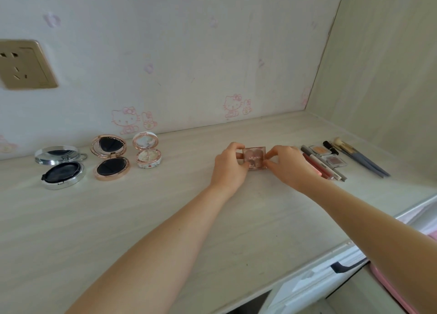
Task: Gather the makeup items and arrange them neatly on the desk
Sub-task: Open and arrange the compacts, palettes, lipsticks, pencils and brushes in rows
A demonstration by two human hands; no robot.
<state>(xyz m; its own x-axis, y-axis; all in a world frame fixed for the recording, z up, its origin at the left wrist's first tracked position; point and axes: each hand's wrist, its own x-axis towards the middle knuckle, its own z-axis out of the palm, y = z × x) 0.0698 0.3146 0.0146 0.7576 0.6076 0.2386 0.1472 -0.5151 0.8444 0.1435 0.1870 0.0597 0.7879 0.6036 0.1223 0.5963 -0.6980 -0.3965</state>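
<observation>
A small clear pink-brown eyeshadow palette (255,157) lies on the pale desk (165,219), held from both sides: my left hand (228,167) pinches its left edge and my right hand (289,167) pinches its right edge. Three open compacts stand in a row at the left: a silver cushion compact (62,169), a rose-gold cushion compact (110,157) and a small white floral compact (147,153). To the right lie several pencils (325,167), two small eyeshadow pans (320,150) (335,160), a black tube (330,147) and blue-handled brushes (361,158).
A wall with pink cartoon-cat decals rises behind the desk, with a gold socket (24,64) at the upper left. A side panel (378,77) closes the desk on the right. A drawer with a dark handle (340,266) and a pink object (392,290) sit below the front edge.
</observation>
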